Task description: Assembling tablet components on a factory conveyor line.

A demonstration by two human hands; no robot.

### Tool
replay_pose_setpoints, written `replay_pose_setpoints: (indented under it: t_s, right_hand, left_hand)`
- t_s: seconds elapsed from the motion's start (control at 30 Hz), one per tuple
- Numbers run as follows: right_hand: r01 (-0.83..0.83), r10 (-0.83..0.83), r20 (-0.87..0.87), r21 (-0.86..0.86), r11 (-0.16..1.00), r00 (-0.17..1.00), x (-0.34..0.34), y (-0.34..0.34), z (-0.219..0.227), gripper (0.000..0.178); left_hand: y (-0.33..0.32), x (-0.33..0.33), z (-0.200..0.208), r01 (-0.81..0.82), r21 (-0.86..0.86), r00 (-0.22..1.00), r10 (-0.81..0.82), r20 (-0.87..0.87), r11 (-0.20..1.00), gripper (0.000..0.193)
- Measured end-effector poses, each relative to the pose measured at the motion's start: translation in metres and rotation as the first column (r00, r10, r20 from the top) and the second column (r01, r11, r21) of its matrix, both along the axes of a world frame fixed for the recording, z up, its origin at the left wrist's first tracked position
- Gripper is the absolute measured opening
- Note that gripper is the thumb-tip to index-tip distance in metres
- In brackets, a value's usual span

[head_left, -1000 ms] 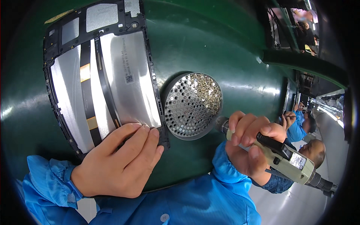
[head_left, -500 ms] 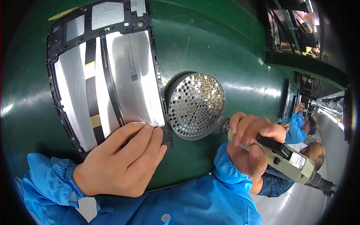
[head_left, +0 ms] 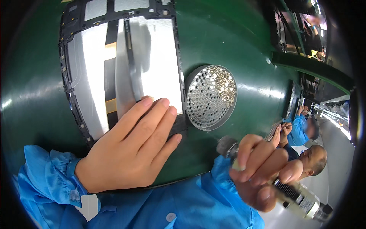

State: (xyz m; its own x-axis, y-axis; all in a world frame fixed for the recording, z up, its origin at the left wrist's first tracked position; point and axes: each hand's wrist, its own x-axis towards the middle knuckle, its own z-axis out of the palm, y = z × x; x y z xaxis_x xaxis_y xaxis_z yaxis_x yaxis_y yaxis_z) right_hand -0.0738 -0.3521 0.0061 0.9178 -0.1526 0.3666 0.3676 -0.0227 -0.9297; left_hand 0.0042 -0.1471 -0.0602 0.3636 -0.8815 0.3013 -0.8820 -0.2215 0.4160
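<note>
An opened tablet-like device (head_left: 167, 49) lies on the green table, its black frame around silver battery cells and a dark ribbon cable. My left hand (head_left: 131, 149) rests flat on its near end, fingers stretched out over the silver cell and the frame edge. The ribbon's near end is hidden under my fingers. Just right of the device sits a round grey screw dish (head_left: 206, 101) with a perforated plate and loose small screws heaped at its far right. My right hand (head_left: 263, 168) is wrapped round an electric screwdriver (head_left: 305, 202), raised near me with its dark nose pointing left.
A dark green rail (head_left: 312, 66) edges the table at the right. Beyond it are racks with dark parts (head_left: 289, 30). Co-workers sit at the right, one in a blue sleeve (head_left: 299, 131), hands on their own work.
The device and the screw dish have shifted right and away from me. My left fingers have spread a little. My right hand has lowered with the electric screwdriver.
</note>
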Motion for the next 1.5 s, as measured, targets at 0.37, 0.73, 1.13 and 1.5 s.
replay_pose_setpoints:
  t_s: [0.37,0.73,1.13,1.5]
  right_hand:
    - [-0.080,0.079,-0.049,-0.038,0.996,0.996,0.007,0.029,-0.015,0.031]
    - [-0.085,0.079,-0.059,-0.099,0.991,0.995,0.008,0.034,-0.014,0.030]
    - [-0.100,0.101,0.030,-0.046,0.994,0.994,0.009,-0.004,-0.030,0.030]
    - [0.159,-0.165,0.124,0.059,0.986,0.978,-0.008,-0.067,-0.013,0.040]
  left_hand:
    - [-0.001,-0.006,-0.009,-0.048,-0.065,0.999,0.048,0.012,0.997,0.022]
    - [0.005,-0.007,-0.009,-0.054,-0.065,0.998,0.057,0.040,0.996,0.022]
    - [-0.019,-0.002,-0.011,-0.008,-0.042,1.000,0.009,0.020,0.999,0.022]
    - [-0.081,0.008,0.011,-0.164,0.134,0.985,0.155,0.076,0.977,0.085]
